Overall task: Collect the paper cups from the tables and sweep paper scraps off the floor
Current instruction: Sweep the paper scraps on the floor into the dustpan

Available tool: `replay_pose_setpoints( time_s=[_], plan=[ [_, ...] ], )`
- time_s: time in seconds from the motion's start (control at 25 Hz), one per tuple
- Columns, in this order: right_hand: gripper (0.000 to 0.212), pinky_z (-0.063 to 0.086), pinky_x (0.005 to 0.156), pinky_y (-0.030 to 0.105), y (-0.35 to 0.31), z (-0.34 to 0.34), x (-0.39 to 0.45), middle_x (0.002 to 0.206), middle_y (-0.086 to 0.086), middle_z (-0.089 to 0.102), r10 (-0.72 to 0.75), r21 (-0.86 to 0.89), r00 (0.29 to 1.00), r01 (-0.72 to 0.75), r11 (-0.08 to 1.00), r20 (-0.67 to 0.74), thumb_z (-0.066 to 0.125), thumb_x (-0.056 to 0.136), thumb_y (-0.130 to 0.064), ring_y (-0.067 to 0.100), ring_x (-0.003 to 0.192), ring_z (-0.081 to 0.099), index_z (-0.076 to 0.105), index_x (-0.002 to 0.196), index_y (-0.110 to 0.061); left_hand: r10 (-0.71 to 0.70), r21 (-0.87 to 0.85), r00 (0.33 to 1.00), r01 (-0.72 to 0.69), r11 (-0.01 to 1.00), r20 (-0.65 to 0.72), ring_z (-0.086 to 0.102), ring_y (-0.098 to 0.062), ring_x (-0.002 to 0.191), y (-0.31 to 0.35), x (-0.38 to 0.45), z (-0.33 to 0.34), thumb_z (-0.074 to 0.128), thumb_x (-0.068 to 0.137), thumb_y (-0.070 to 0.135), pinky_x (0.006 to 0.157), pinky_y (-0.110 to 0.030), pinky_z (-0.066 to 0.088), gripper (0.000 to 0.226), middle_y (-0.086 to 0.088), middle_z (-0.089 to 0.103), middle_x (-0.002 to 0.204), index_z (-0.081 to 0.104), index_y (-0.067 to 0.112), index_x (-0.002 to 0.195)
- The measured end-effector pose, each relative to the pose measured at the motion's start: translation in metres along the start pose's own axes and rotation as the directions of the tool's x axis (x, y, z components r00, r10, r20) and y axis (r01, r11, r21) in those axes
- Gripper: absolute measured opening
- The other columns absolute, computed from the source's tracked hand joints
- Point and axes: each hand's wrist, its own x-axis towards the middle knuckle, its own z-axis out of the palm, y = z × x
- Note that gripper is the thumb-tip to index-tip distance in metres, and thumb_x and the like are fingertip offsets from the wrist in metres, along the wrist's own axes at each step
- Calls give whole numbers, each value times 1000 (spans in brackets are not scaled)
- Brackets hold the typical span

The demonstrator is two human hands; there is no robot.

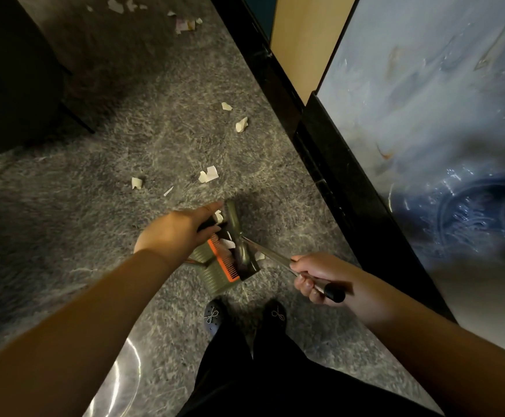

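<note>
I look straight down at a grey mottled floor. My left hand [176, 233] grips the black handle of a green dustpan [215, 270] with an orange comb edge, standing on the floor in front of my feet. My right hand [320, 276] is closed around the metal broom handle [270, 254], which runs down to the broom head [239, 236] inside the pan. A few white paper scraps [227, 243] lie in the pan. More scraps lie ahead on the floor: one pair [208, 175], a small one [137, 183], two near the wall [241, 124] and a far cluster [185, 25].
A black skirting and wall panel [329, 164] run diagonally along the right, with a blue-grey marbled surface [425, 100] beyond. Dark furniture [13, 70] stands at the upper left. My black shoes [215, 316] are just behind the pan. A shiny curved object [125, 383] is at bottom left.
</note>
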Motion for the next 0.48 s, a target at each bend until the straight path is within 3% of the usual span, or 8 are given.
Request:
replay_pose_setpoints(
  time_s=[0.28,0.48],
  plan=[
    [30,26,32,15,-1,2,-13,54,-3,40,-58,29,993,61,998,-100,32,103,-18,4,36,36,37,132,-27,102,6,983,-104,995,151,65,-23,91,-21,3,-19,49,93,53,71,-34,54,54,-3,68,102,29,54,144],
    [35,26,35,16,15,-12,-3,55,-1,40,-73,-9,983,73,997,-170,32,103,-16,5,36,36,36,136,-24,200,66,953,-220,973,228,62,-17,99,-18,17,-29,47,94,54,79,-36,54,52,8,66,113,27,57,142]
  ],
)
